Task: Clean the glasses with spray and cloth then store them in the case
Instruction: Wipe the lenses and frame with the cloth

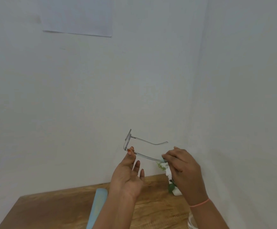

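clear glasses (127,142) aloft, cloth (163,161) wrapping temple

The glasses (129,141) were clear, faintly grey. The cloth (165,167) was white with a green leaf print. Pale blue case (98,207) at seven o'clock on the warm brown, wood-grained worktop (151,212). A salmon-pink band (199,203) ringed the right hand's (184,169) wrist, and orange polish tipped a nail (129,151) on the left hand (127,177). The wall (68,96) was pale grey-white.
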